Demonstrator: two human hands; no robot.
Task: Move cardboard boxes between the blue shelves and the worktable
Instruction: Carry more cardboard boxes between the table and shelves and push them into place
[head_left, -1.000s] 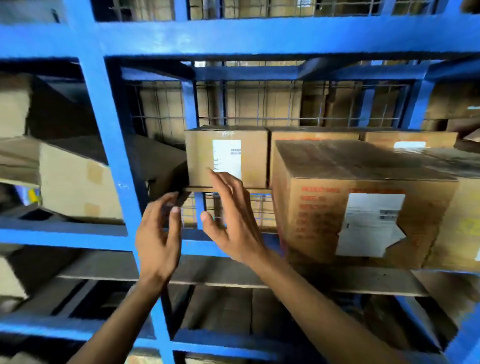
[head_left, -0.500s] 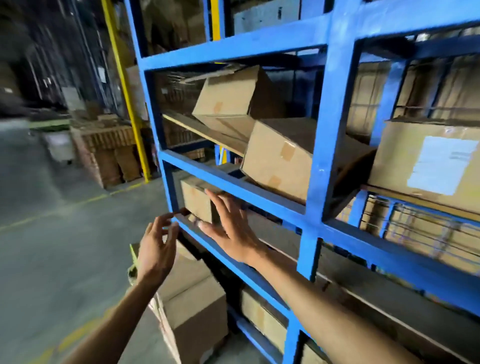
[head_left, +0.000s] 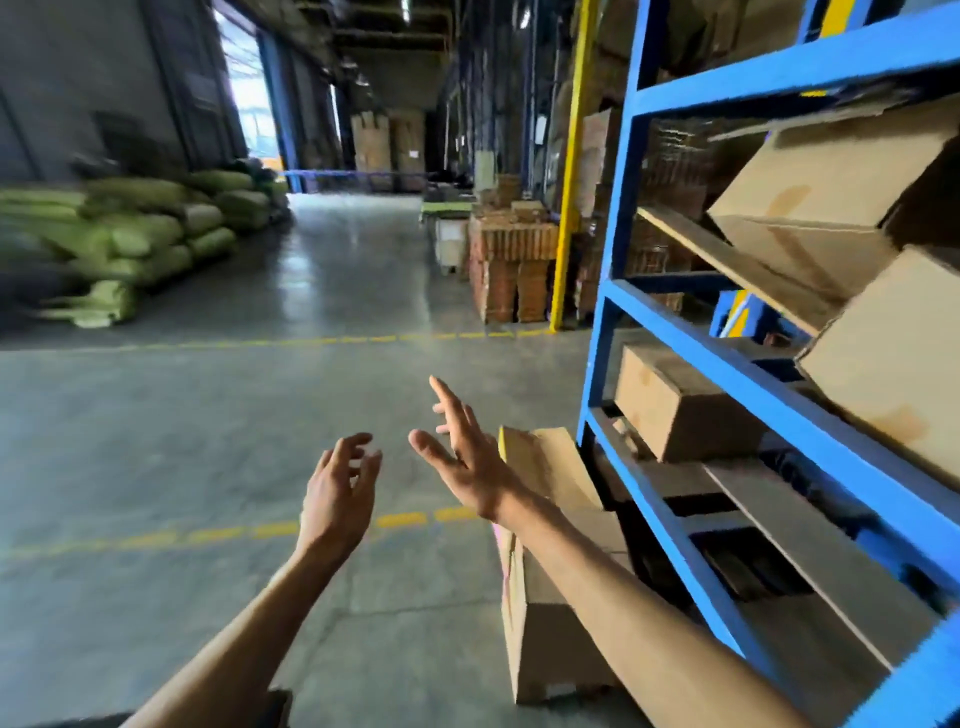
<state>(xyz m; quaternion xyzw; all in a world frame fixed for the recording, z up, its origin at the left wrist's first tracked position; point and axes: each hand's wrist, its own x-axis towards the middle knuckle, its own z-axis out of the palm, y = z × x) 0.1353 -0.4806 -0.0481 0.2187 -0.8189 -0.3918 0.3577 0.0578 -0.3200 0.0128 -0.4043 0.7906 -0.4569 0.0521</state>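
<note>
Both hands are held out in the air over the concrete floor (head_left: 208, 441), to the left of the blue shelves (head_left: 753, 384), and no box is touched by either. The nearest cardboard box (head_left: 550, 613) stands on the floor against the foot of the blue shelves, just behind and below the right forearm. A smaller box (head_left: 670, 410) lies on a lower level of the blue shelves, to the right of the right hand (head_left: 467, 457) and apart from it. Two larger boxes (head_left: 831, 182) are seen tilted on the upper levels.

Compared with half a second earlier, the view has been swung away from the blue shelves toward the open aisle; the right hand, then raised in front of the shelf beam, is now seen clear of the frame.

The left hand (head_left: 337, 493) is empty, its fingers loosely curled. The right hand is spread, fingers straight and splayed, with nothing held. Green sacks (head_left: 130, 234) are stacked far to the left of the blue shelves.
</note>
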